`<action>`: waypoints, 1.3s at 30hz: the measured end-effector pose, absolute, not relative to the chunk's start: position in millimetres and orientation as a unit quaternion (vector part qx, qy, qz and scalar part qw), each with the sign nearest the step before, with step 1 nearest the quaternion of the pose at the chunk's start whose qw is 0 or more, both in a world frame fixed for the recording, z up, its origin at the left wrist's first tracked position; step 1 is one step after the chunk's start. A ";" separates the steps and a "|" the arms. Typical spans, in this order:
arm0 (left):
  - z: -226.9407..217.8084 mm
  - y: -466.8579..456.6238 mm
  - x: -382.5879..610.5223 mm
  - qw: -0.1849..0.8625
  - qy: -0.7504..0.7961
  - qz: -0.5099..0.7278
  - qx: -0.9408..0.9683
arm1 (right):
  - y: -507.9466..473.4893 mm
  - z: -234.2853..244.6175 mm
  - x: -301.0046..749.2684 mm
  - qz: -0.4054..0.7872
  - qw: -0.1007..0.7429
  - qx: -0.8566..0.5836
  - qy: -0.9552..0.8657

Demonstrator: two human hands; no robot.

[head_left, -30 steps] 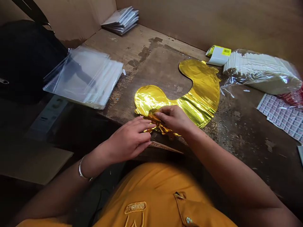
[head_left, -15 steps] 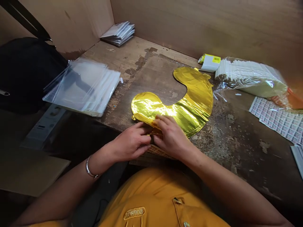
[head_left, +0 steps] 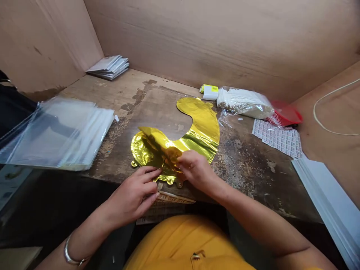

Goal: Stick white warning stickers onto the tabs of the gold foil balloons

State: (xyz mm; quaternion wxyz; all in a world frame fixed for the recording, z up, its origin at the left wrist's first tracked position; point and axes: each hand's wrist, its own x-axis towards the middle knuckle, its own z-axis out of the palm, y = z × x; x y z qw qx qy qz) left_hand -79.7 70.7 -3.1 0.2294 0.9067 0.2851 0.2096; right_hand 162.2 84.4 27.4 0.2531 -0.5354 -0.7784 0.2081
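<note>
One gold foil balloon (head_left: pixel 201 127) lies on a worn wooden workbench (head_left: pixel 242 183), with its near end folded up. The right hand (head_left: pixel 195 170) pinches this fold between thumb and fingers. The left hand (head_left: pixel 132 191) is apart from the right, its fingers on the balloon's lower edge, and I cannot tell if they grip. A stack of clear plastic bags (head_left: pixel 59 133) lies to the left of the balloon.
</note>
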 end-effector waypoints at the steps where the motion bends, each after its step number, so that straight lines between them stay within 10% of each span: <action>1: -3.2 70.5 -79.8 0.230 0.285 0.204 0.908 | 95.7 31.1 172.4 0.224 0.269 -0.570 -0.744; 10: -0.8 70.8 -78.5 0.239 0.288 0.205 0.904 | 228.1 67.7 296.0 0.016 0.295 -0.765 -0.572; 21: -5.1 74.0 -80.3 0.260 0.289 0.186 0.902 | 165.4 23.6 239.3 0.013 0.046 -0.705 -0.707; 26: 8.6 66.8 -84.4 0.331 0.303 0.227 0.864 | 117.1 50.8 217.2 -0.033 0.100 -0.706 -0.701; 39: 7.5 10.8 -66.3 0.724 0.423 0.382 0.389 | 16.4 56.7 146.0 0.292 0.195 -0.559 -0.751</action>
